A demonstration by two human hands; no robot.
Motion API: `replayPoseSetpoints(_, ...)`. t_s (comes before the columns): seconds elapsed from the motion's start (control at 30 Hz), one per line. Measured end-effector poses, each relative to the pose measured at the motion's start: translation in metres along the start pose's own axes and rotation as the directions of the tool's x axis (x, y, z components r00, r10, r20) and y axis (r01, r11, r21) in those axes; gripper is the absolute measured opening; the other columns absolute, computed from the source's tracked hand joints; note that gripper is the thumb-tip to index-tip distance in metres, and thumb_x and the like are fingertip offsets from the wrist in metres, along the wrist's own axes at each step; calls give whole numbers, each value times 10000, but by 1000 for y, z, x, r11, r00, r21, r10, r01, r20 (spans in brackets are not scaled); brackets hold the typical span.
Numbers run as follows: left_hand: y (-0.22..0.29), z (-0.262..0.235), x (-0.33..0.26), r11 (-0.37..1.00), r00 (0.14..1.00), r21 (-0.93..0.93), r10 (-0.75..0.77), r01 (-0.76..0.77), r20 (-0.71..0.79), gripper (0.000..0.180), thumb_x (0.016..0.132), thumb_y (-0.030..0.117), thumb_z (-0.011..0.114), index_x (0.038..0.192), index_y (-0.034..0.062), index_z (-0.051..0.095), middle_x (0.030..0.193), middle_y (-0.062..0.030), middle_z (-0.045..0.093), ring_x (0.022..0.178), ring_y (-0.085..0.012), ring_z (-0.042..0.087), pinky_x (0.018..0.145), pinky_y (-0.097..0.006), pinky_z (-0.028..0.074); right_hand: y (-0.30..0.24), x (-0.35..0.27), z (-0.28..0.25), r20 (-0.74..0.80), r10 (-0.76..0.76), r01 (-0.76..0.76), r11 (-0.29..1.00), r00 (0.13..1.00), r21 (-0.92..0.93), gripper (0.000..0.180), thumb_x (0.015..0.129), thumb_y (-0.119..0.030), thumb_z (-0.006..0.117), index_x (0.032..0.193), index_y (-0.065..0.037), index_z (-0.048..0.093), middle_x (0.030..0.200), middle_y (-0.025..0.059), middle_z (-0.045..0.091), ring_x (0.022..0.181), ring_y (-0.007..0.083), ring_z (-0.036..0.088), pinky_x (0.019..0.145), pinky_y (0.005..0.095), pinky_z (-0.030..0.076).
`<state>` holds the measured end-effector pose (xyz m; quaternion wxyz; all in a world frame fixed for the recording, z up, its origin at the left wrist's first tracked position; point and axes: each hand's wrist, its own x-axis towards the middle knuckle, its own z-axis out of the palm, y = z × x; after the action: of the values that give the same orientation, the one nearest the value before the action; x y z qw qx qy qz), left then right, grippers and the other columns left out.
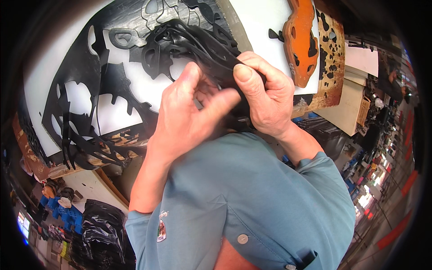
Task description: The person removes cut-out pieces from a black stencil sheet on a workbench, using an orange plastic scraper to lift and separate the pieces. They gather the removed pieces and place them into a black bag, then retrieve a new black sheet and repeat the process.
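Note:
My left hand point(189, 112) and my right hand point(265, 96) meet close under the camera, both pinching a tangle of thin black cut-out strips point(189, 42). The strips are flexible and full of holes, and they bunch up between my fingers. My right thumb presses on the top of the bundle, while my left fingers curl around its lower part. Behind the strips a large black die-cut sheet point(81, 103) with shaped openings lies on a white board point(45, 72).
An orange shaped piece with black patches point(301, 40) lies at the upper right on a worn wooden bench point(330, 58). Black plastic bags point(101, 229) and blue items sit on the floor at lower left. Shelves with goods point(382, 148) run along the right.

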<state>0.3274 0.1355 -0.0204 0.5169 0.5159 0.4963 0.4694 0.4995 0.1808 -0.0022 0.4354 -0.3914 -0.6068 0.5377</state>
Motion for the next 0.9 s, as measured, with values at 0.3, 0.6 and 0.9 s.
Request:
replayPoseSetpoints(0.3,-18,16,6,868,919,420,359,-265,-162,190,1055,139,666,928,19,592,749,-123,598,573,-339,579,518,-420,474,3,-2,2,-1,-49,49,989,999,-140,199,1077,-120,663,986,57,674,799,54,626,683,103,576,602,273,465)
replayPoseSetpoints(0.6,-27,-29,-8,991,839,-108,-124,78,-530,381,1178,251,481,865,46,554,731,8,528,587,-64,455,493,-256,386,-6,15,-33,-237,236,-156,937,942,312,286,1119,-248,626,1082,12,739,854,43,732,669,80,648,536,223,496)
replayPoseSetpoints(0.9,-7,-5,-10,986,985,161,58,-32,-162,349,1124,331,586,1085,-9,655,868,-66,684,733,-123,620,661,-263,513,-9,15,-32,-115,241,-220,961,964,167,312,1112,-275,647,1046,16,739,785,13,710,624,75,637,557,241,512)
